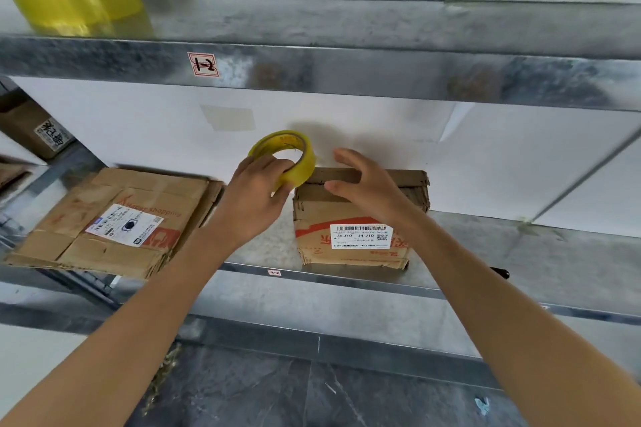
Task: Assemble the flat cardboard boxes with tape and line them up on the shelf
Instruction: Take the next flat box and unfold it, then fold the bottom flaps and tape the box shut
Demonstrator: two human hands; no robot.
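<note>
A yellow tape roll is held up by my left hand, fingers through its core and thumb on the outside, just left of a small cardboard box. That box stands on the middle metal shelf, with a white barcode label on its front. My right hand hovers over the box's top back edge, fingers spread and relaxed, thumb near the top flap. A stack of flat cardboard boxes lies on the shelf to the left.
A second, larger yellow tape roll sits on the upper shelf at far left. Another cardboard box stands at the left edge behind. A white wall backs the shelves. Dark tiled floor lies below.
</note>
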